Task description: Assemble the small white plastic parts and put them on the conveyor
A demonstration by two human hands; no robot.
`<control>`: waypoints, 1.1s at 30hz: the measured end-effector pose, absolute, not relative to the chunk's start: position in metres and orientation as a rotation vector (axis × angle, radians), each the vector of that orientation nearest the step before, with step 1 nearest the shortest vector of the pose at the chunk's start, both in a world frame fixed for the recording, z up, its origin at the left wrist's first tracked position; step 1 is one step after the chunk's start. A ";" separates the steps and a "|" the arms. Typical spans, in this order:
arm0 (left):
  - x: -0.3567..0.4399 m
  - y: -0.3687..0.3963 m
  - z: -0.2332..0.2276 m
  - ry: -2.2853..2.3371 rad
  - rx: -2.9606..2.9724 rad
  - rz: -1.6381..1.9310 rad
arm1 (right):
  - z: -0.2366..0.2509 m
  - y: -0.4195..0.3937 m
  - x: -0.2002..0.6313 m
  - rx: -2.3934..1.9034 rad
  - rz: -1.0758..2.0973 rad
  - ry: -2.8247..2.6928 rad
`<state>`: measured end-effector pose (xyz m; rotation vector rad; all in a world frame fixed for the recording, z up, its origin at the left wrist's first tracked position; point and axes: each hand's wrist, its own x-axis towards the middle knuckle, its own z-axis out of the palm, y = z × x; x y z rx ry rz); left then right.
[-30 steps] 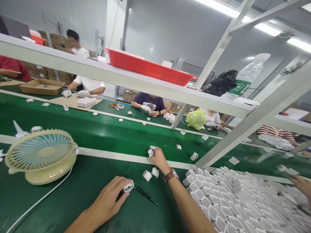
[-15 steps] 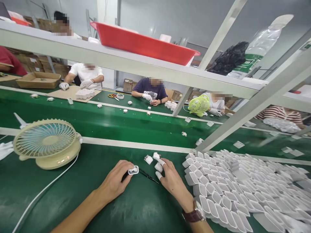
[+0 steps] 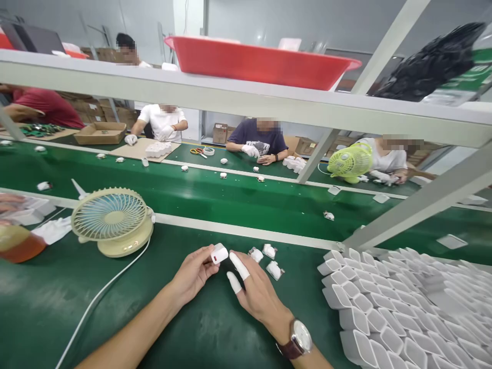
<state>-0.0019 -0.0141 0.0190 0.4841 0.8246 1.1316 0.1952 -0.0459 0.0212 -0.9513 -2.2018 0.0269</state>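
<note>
Between its fingertips, my left hand (image 3: pixel 192 277) grips a small white plastic casing (image 3: pixel 220 253) with rounded corners and a small red mark on the face toward me. Just right of the casing is my right hand (image 3: pixel 258 291), its fingers apart and nothing visible in them. White finger cots cover its thumb and index finger. Beyond the right hand, several small white components (image 3: pixel 275 270) lie close together on the green work surface (image 3: pixel 215 333). No tweezers show here; the right hand may cover part of the surface.
Many open white casings (image 3: pixel 369 302) stand packed at the right. A cream fan (image 3: pixel 113 220) with a white cable (image 3: pixel 109 287) is at the left. Beyond runs a green conveyor (image 3: pixel 192 200) carrying small parts. Overhead, a shelf holds a red tray (image 3: pixel 261 61). Co-workers sit opposite.
My left hand has raised and turned the casing, so its marked face shows instead of its open end. My right hand has left the components and come beside it. The black tweezers are out of sight.
</note>
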 end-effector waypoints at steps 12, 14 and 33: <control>-0.009 -0.006 0.015 0.879 0.430 1.173 | 0.010 -0.060 0.186 -0.781 0.021 -2.451; -0.009 -0.006 0.016 0.882 0.463 1.186 | 0.010 -0.063 0.182 -0.775 0.048 -2.476; 0.015 0.030 0.000 1.260 1.734 1.178 | -0.017 -0.067 0.172 -0.844 -0.069 -2.468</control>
